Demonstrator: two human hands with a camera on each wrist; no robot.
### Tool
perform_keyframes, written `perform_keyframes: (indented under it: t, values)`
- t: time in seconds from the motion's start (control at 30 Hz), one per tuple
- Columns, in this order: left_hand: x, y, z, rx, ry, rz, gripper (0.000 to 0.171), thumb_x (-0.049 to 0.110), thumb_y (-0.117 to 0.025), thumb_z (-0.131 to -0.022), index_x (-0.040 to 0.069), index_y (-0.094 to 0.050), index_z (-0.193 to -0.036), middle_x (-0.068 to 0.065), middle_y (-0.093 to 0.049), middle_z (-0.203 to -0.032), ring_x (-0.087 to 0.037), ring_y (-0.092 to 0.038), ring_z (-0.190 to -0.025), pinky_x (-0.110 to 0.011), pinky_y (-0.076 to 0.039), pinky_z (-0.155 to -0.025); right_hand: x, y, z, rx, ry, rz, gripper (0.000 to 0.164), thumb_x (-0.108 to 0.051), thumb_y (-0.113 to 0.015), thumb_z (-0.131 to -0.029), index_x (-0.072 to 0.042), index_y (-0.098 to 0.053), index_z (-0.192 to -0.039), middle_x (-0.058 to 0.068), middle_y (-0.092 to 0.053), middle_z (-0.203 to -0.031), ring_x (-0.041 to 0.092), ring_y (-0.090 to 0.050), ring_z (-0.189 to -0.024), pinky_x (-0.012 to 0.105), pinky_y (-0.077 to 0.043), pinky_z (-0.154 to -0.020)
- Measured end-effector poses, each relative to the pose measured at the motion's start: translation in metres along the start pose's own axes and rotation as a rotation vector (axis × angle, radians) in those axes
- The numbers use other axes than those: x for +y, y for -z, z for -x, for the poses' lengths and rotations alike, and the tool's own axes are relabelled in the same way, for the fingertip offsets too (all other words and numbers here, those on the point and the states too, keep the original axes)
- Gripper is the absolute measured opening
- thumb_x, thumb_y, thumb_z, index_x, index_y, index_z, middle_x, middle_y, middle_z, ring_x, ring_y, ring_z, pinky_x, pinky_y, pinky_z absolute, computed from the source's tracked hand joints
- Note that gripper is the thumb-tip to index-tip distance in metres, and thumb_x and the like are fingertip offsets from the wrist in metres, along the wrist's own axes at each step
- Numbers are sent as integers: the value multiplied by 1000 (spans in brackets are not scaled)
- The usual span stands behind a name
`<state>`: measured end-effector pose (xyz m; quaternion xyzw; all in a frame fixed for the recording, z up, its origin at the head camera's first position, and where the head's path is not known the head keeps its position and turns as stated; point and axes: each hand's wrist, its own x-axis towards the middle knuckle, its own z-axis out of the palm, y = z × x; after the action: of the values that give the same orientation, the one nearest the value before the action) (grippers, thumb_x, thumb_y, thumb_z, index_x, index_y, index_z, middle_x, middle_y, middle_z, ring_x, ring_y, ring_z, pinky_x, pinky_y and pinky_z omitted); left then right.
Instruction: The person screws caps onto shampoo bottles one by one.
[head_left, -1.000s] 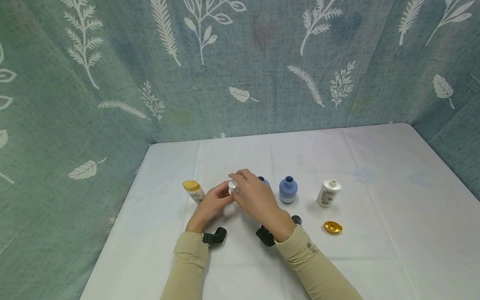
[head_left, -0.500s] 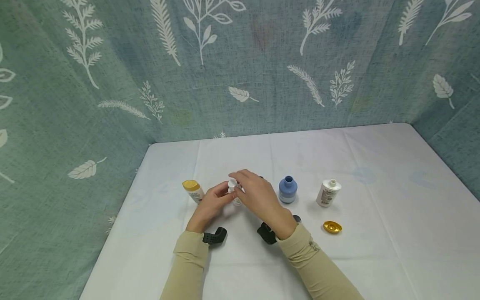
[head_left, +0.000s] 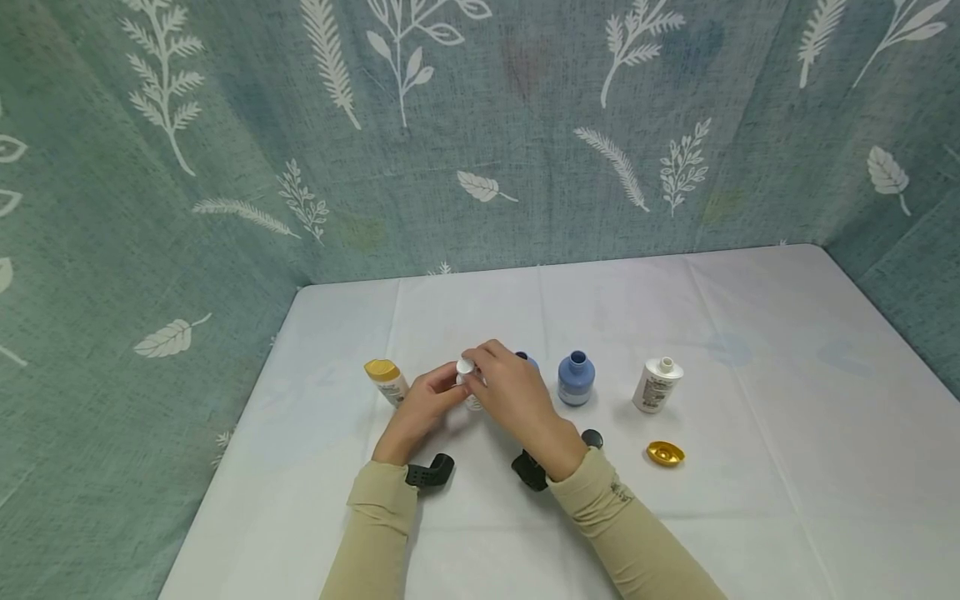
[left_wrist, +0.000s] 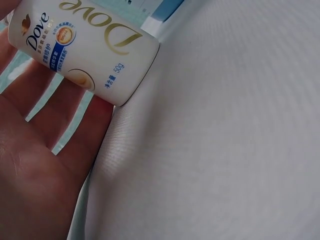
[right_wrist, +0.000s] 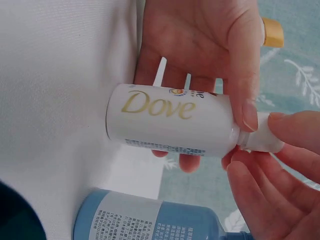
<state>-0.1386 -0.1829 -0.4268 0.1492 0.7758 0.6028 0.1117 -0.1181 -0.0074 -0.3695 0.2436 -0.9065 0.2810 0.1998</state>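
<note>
My left hand (head_left: pixel 427 408) holds a small white Dove bottle (right_wrist: pixel 170 117), with its thumb near the bottle's shoulder and its fingers behind the body. The bottle's base is close over the white cloth in the left wrist view. At its top, my right hand (head_left: pixel 517 400) pinches a white cap (right_wrist: pixel 265 135) between thumb and fingers. The cap sits at the bottle's neck. From the head, the right hand covers part of the bottle.
Left of the hands stands a yellow-capped white bottle (head_left: pixel 387 382). To the right are an uncapped blue bottle (head_left: pixel 576 379), an uncapped white bottle (head_left: pixel 657 385) and a gold cap (head_left: pixel 665 453). Another blue bottle (right_wrist: pixel 145 220) is partly behind the right hand in the head view.
The right hand's fingers shifted slightly around the cap, and its wrist swung a little right and then back. The left hand stayed in place on the bottle.
</note>
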Motion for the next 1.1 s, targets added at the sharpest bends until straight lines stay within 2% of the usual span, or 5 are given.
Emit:
perform_keyframes:
  t: [0.23,0.5,0.8,0.97,1.1]
  values:
    - [2,0,0,0,1,5,38,26,-60,-86,21,-54,-123,2,-51,-125,-15,-40,-120,-42,-30,-98,-2,-3,1,11,-42,-11,23,-22,-66,-80,-12,-62,-100,-2,-55,-89,7,-51,-64,22,-43,-54]
    - [26,-3,7,-11,50,43,46,19,-61,-85,19,-48,-129,-1,-46,-130,-19,-38,-122,-46,-25,-100,-2,0,1,16,-26,-9,39,-22,-68,-79,-12,-57,-115,0,-56,-100,8,-53,-66,23,-43,-55]
    - [1,0,1,5,22,-40,37,33,-60,-84,23,-56,-119,4,-54,-121,-14,-43,-116,-42,-33,-95,-2,-1,-2,-37,3,-42,34,-15,-65,-81,-15,-59,-114,-4,-59,-104,8,-57,-87,23,-47,-65]
    - [-1,0,0,25,36,-49,36,33,-61,-84,27,-57,-118,8,-54,-121,-10,-42,-117,-42,-32,-96,-1,-3,-2,15,11,-14,32,-17,-67,-79,-13,-61,-111,-2,-59,-99,10,-57,-82,23,-46,-63]
    - [7,-1,1,20,60,-24,33,28,-62,-84,24,-58,-116,6,-55,-120,-12,-43,-116,-41,-32,-96,-2,-5,-1,44,12,2,30,-19,-68,-78,-13,-62,-107,-2,-57,-95,10,-56,-79,23,-46,-60]
